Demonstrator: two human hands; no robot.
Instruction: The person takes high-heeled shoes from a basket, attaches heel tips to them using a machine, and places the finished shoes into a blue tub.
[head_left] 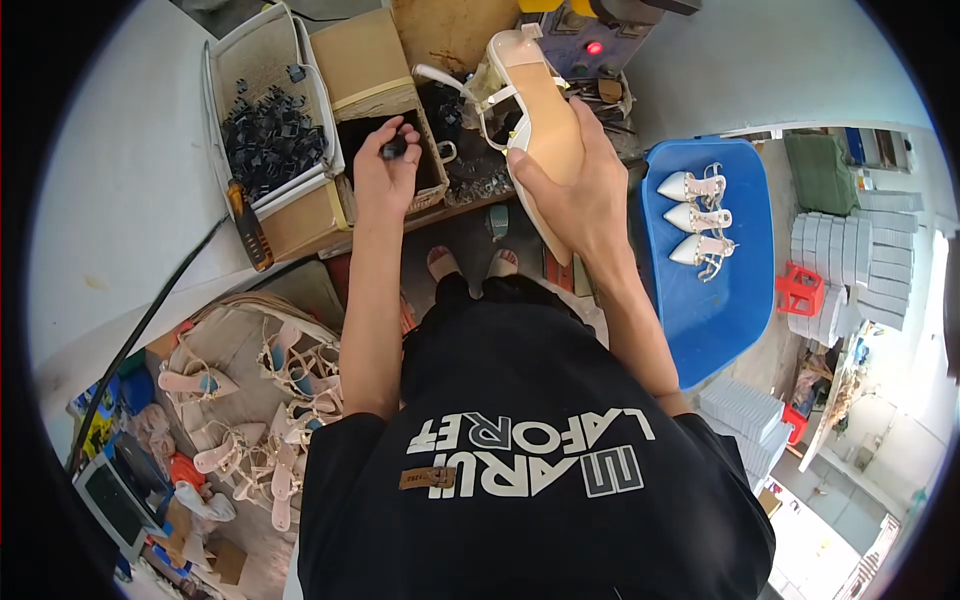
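In the head view, my right hand (583,190) grips a white strappy shoe (545,115), its thumb lying across the long tan face. The shoe's straps and a thin white piece stick out to its left, and its pale pink end points away from me beside a machine. My left hand (388,165) has its fingers curled around a small black piece (396,146), whose exact kind I cannot make out. That hand is over an open cardboard box (430,185) with a dark inside.
Left of the box, a white tray (325,120) holds many black clips, with an orange-black screwdriver (248,225) alongside. A machine (580,40) shows a red light. Right, a blue tub (715,320) holds white shoes (690,217). Lower left, several sandals (240,450) lie on a round surface.
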